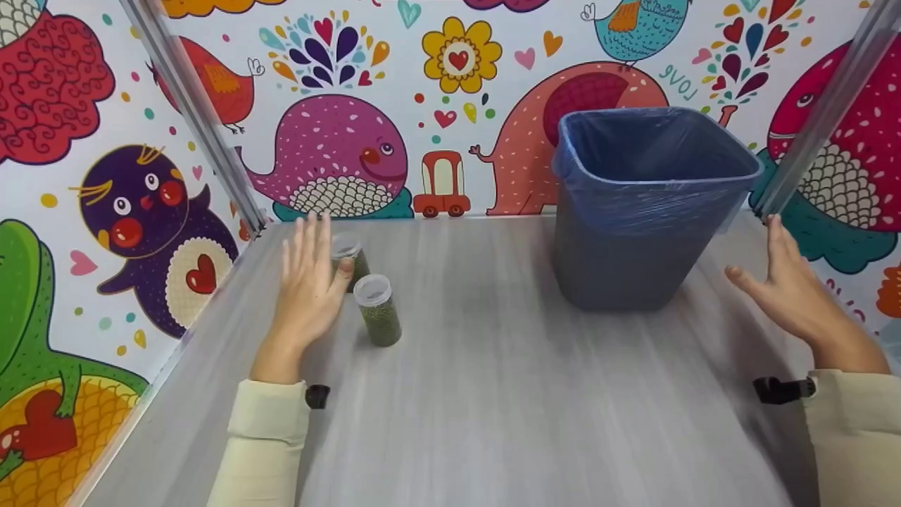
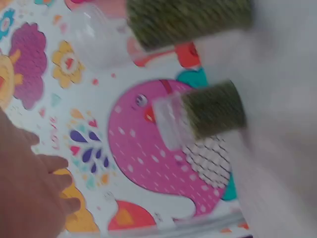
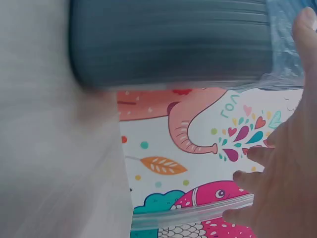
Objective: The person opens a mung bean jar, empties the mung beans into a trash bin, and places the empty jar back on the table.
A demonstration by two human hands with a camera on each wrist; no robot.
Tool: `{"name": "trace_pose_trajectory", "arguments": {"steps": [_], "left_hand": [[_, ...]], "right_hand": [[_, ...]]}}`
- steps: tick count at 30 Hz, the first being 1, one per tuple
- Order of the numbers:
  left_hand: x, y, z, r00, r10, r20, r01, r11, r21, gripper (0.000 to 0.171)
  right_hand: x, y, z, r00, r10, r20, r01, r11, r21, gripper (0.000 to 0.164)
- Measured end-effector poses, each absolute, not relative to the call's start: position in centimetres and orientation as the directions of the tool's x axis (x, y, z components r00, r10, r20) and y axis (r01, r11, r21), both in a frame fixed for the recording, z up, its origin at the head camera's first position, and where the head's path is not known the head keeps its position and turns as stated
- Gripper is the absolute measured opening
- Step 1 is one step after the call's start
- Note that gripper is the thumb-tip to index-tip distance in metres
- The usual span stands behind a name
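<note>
Closest, at the bottom of the head view, two pale sleeves (image 1: 264, 443) reach in from the lower left and lower right, each with a black wrist strap (image 1: 780, 389) at the cuff. Beyond them, the left hand (image 1: 304, 299) is raised left of centre, its fingers straight and its thumb spread, holding nothing. The right hand (image 1: 795, 296) is at the right edge, also empty, fingers extended and thumb held away from them.

Just to the right of the left hand, left of the middle of the frame, the nearer jar (image 1: 381, 317) stands upright on the grey table (image 1: 479, 422), a clear container filled most of the way with small green grains. The farther jar (image 1: 360, 262), with similar contents, stands just behind it, partly covered by the left thumb; the left wrist view shows that hand apart from both jars.

Right of centre stands a grey bin (image 1: 619, 264), lined with a blue bag (image 1: 647, 208) folded over its rim; the right hand is beside it. Farthest back, the wall (image 1: 507, 28) carries cartoon animals, and metal posts (image 1: 204, 113) run up its two corners.
</note>
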State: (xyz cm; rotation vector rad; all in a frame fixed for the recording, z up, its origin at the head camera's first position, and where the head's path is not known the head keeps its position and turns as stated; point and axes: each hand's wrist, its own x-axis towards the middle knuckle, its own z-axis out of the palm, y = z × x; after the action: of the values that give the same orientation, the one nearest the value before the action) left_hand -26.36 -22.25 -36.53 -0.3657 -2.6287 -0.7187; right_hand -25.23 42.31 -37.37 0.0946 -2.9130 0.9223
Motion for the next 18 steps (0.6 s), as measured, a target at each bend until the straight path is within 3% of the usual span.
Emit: {"name": "trace_pose_trajectory", "arguments": {"steps": [2, 6, 9, 13, 18], "left_hand": [[-25.8, -20.4, -35.9, -0.873, 0.155, 0.462, 0.389, 0.794, 0.468, 0.092], [-25.2, -15.9, -35.0, -0.858, 0.200, 0.474, 0.471, 0.673, 0.570, 0.067], [-25.5, -12.0, -34.8, -0.862, 0.250, 0.441, 0.503, 0.535, 0.679, 0.067], [-27.0, -6.7, -35.1, -0.886, 0.267, 0.379, 0.457, 0.358, 0.815, 0.064], [-29.2, -0.5, -36.1, -0.948, 0.194, 0.254, 0.287, 0.165, 0.944, 0.069]], "right_hand": [[-25.2, 42.1, -37.0, -0.993, -0.034, 0.113, -0.097, 0.780, -0.618, 0.095], [-25.4, 41.4, -36.5, -0.981, -0.051, 0.186, -0.171, 0.677, -0.716, 0.085], [-25.6, 40.5, -36.2, -0.968, -0.053, 0.246, -0.233, 0.558, -0.796, 0.080], [-25.9, 38.8, -35.5, -0.970, -0.009, 0.242, -0.228, 0.374, -0.899, 0.070], [-26.9, 36.4, -34.7, -0.977, 0.083, 0.198, -0.171, 0.254, -0.952, 0.065]]}}
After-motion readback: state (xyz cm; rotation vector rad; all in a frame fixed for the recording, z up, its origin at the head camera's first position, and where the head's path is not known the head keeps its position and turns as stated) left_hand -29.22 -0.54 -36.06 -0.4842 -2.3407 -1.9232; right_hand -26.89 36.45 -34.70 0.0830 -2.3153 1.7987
